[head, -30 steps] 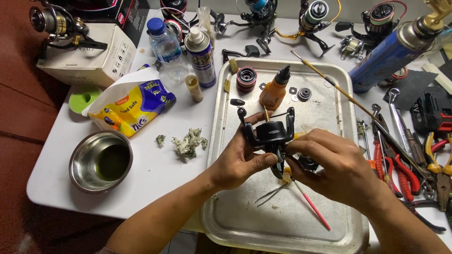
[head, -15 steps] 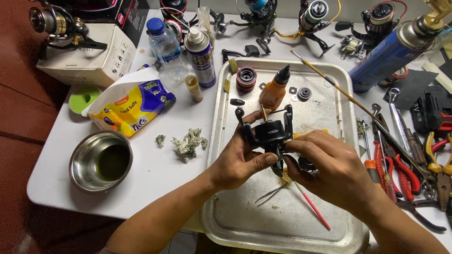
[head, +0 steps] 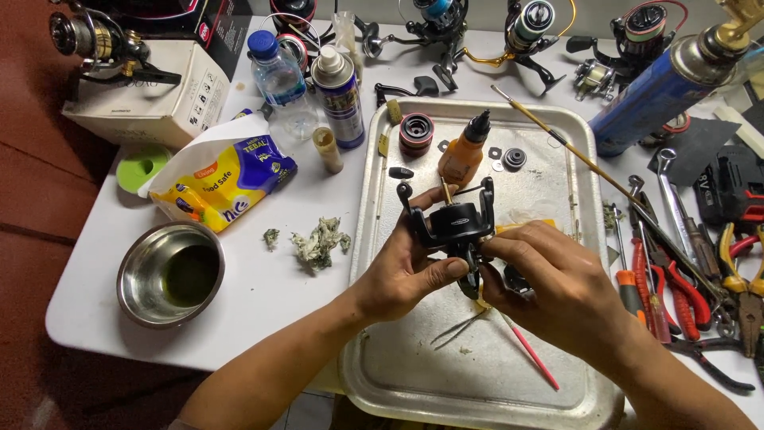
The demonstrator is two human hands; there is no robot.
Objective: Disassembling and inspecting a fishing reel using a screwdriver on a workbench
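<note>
While the black spinning-reel body [head: 455, 223] is held up over the metal tray [head: 557, 127], it is gripped from both sides: the left hand [head: 402, 275] is wrapped closed around its lower stem, thumb pressed against the housing, and the right hand [head: 557, 291] is closed on the opposite flank, fingertips curled in at the side plate. What exactly sits under the right fingertips cannot be told; a yellow scrap shows just above that hand.

Progress, judged from layout: the reel is partly stripped. The spool [head: 416, 132] is off and is parked on the tray, well beyond the grip; the bare main shaft is seen sticking up from the rotor. Small washers and a round cap [head: 514, 158] are laid out up there too, beside an orange oil bottle [head: 461, 155]. No handle is seen on the body. Just below the grip, tweezers [head: 461, 326] and a pink stick [head: 529, 354] lie on the tray.

Greyish used wipes [head: 318, 239] are left on the table to the left of the grip, which suggests cleaning already under way. A steel bowl [head: 170, 273] sits further left. Pliers and screwdrivers [head: 668, 279] are lined up right of the grip.

Remaining, as a judgement: body work, lubrication, refitting of spool and small parts.
</note>
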